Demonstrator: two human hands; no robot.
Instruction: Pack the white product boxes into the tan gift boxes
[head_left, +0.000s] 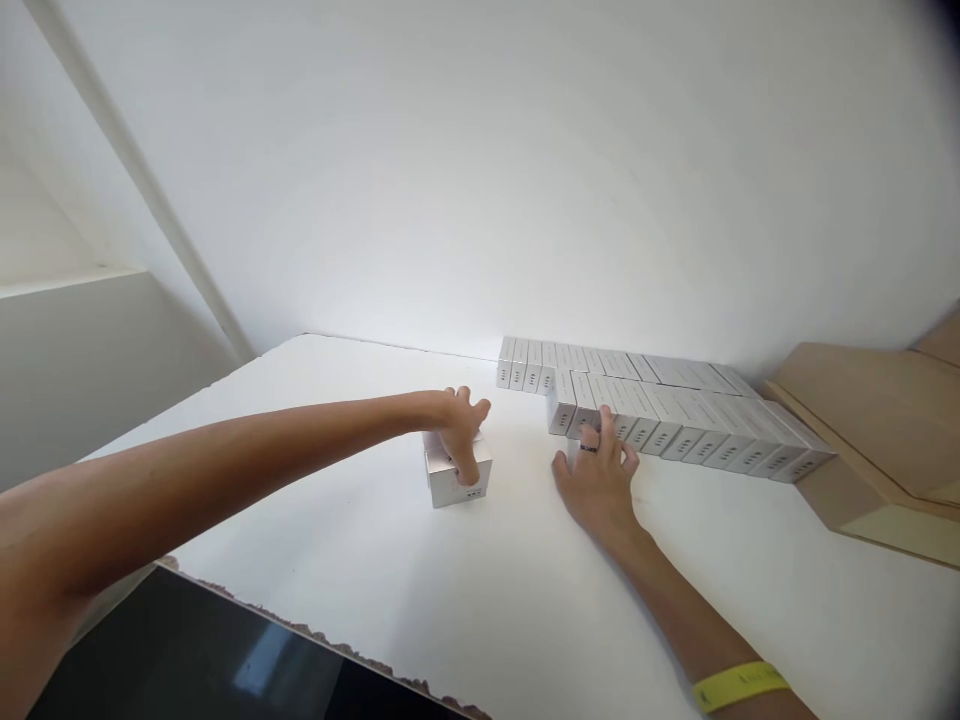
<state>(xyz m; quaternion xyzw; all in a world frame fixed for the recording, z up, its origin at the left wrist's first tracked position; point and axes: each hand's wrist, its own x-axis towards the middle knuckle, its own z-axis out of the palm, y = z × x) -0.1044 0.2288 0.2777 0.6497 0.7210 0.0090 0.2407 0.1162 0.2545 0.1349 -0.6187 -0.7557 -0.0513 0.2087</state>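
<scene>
My left hand [459, 432] is over a small white box [456, 488] standing on the white table, apart from the rows. Its fingers are spread toward the back, and the thumb points down across the box; I cannot tell how firmly it touches. My right hand [604, 490], with a dark ring on one finger, is at the front row of white boxes [694, 415]. Its fingers are apart, with the fingertips against the front faces near the row's left end. Behind runs a second row of like boxes [529, 355], reaching farther left along the wall.
A brown cardboard box [847, 400] stands to the right, against the end of the rows. White wall [480, 180] rises behind the white table [337, 500]. The table's near edge is rough and chipped, with a dark glossy surface [202, 640] below it.
</scene>
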